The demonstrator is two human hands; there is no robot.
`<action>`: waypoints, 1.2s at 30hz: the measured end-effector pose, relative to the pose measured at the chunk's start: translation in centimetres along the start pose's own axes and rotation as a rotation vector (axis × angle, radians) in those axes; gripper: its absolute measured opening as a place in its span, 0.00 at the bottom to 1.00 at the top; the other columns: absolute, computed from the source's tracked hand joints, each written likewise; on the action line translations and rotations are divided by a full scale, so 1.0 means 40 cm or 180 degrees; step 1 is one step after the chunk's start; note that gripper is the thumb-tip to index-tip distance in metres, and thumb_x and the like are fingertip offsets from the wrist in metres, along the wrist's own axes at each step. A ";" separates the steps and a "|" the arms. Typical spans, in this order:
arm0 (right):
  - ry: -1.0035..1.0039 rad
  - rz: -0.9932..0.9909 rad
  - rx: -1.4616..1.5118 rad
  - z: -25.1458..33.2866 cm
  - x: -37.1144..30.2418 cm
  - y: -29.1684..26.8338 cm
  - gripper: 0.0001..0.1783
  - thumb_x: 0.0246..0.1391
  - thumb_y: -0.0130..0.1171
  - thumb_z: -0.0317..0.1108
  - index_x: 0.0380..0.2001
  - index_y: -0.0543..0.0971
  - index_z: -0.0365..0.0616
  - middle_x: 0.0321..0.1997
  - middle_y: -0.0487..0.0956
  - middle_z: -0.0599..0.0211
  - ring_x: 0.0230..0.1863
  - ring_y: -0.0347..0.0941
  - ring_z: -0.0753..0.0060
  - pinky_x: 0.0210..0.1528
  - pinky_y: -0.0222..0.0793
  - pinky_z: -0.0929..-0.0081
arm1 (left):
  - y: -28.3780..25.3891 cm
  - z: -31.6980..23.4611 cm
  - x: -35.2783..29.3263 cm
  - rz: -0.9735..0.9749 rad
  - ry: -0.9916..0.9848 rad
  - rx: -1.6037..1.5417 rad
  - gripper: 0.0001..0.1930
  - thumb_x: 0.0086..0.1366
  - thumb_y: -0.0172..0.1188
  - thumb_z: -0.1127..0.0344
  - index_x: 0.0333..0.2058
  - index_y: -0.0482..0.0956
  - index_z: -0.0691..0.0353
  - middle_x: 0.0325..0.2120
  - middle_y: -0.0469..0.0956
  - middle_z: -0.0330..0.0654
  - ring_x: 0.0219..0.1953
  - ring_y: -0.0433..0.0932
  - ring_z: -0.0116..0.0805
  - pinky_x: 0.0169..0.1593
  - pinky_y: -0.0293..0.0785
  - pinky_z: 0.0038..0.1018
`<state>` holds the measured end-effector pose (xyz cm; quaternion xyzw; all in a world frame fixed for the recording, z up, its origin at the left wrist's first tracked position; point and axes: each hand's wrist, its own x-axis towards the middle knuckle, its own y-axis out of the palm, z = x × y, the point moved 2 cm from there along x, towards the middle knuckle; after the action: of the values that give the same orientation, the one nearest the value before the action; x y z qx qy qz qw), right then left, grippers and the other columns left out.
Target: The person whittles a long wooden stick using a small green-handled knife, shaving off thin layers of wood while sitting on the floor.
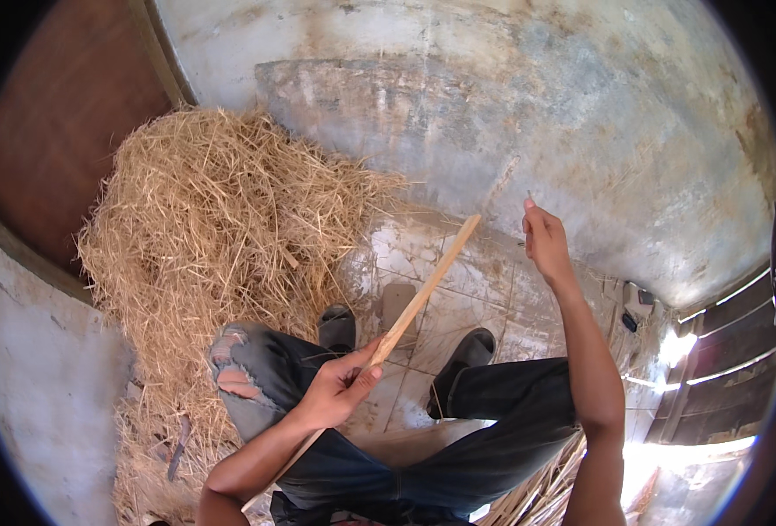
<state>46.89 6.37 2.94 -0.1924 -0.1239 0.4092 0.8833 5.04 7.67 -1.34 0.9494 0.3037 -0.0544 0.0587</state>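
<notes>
The left hand (340, 386) grips one wooden strip (432, 289), reaching far beyond its fingers. Right hand (545, 241): cannot tell whether gripping. Two shoes (473, 349); left, one straw heap (204, 210).

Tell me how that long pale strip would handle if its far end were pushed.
The pale strip is probably fairly stiff: beyond the left hand it looks straight, without sag. It seems likely light, held one-handed. Being slender, it might flex slightly.

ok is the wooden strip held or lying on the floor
Held: the left hand is closed around the wooden strip, whose far end points toward the wall.
</notes>
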 end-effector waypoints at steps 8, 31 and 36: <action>-0.0919 0.0450 -0.0005 0.111 -0.178 0.215 0.21 0.64 0.65 0.49 0.32 0.82 0.38 0.16 0.64 0.75 0.20 0.58 0.80 0.23 0.55 0.72 | 0.002 -0.009 0.002 -0.0090 0.0149 0.0083 0.30 0.77 0.56 0.66 0.73 0.58 0.62 0.21 0.65 0.27 0.20 0.61 0.15 0.24 0.58 0.18; -0.1938 0.1791 -0.1655 0.167 -0.384 0.326 0.26 0.67 0.55 0.55 0.26 0.76 0.43 0.14 0.75 0.52 0.18 0.76 0.43 0.22 0.70 0.50 | -0.006 -0.025 0.010 -0.0972 0.0078 0.1112 0.32 0.71 0.63 0.71 0.71 0.65 0.60 0.27 0.79 0.30 0.23 0.71 0.15 0.28 0.72 0.18; -0.1753 0.1265 -0.1504 0.169 -0.309 0.309 0.26 0.69 0.53 0.55 0.28 0.79 0.42 0.17 0.77 0.52 0.21 0.77 0.43 0.24 0.71 0.50 | -0.025 0.014 0.008 -0.0964 0.0194 0.1471 0.32 0.70 0.64 0.71 0.70 0.66 0.59 0.25 0.80 0.31 0.21 0.71 0.15 0.26 0.72 0.19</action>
<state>28.16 5.74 2.77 -0.2934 -0.4066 0.5683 0.6524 4.66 8.59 -2.00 0.8826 0.4234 -0.1018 -0.1774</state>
